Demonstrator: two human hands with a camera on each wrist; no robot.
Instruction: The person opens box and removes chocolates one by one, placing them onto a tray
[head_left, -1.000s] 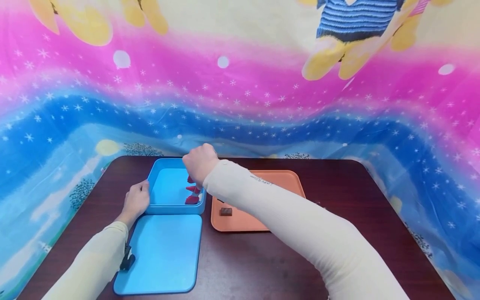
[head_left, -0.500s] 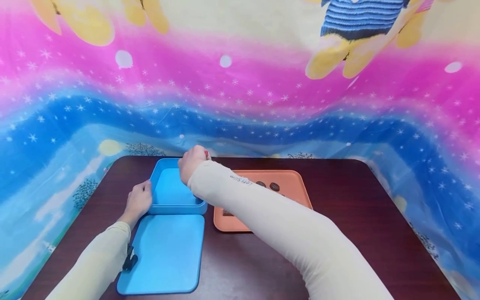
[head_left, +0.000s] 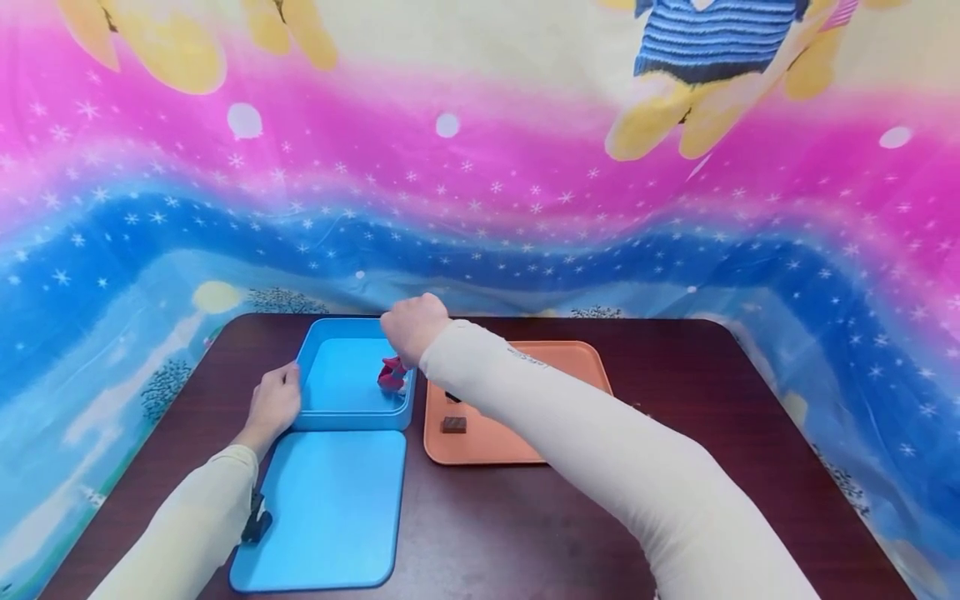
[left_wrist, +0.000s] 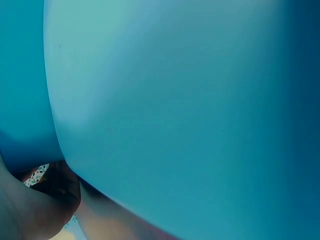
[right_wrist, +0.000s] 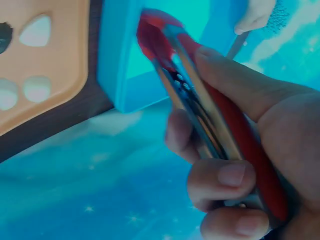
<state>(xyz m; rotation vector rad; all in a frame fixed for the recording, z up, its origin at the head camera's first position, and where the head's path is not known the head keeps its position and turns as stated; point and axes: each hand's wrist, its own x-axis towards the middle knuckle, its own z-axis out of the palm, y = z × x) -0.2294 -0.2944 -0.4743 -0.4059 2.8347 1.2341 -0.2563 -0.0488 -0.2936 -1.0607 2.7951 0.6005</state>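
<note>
My right hand (head_left: 414, 327) holds a pair of tongs (head_left: 393, 375) with red tips, pointing down inside the right side of a blue box (head_left: 330, 420). In the right wrist view my thumb and fingers wrap round the red-and-metal handles of the tongs (right_wrist: 215, 120), whose tips lie close together. Whether anything sits between the tips I cannot tell. My left hand (head_left: 274, 402) grips the box's left wall at the rim. In the left wrist view, the blue box (left_wrist: 165, 110) covers most of the frame, with only part of the hand showing below.
Right of the box lies an orange tray (head_left: 480, 450) carrying a brown chocolate-like block (head_left: 453, 425); my right sleeve hides part of it. Pale pieces (right_wrist: 37, 89) on the tray show in the right wrist view. A blue lid (head_left: 322, 508) lies in front of the box.
My right hand swung left with the tongs tilted up, then came back right, tips down inside the box. The tips, spread apart at first, are now close together. My left hand stays put.
</note>
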